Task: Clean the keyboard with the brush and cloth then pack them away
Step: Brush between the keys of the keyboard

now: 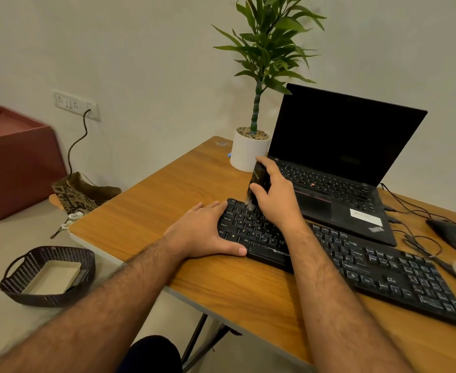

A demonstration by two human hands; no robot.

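R hand (271, 195) grips brush (259, 184), bristles on keyboard (383, 267) top-left keys; L hand (205, 232) flat, bracing its end (fingers straight). Risk: hard strokes skid keyboard twd laptop (329, 168).

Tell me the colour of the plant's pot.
White. The pot stands on the table beside the laptop, clearest in the head view.
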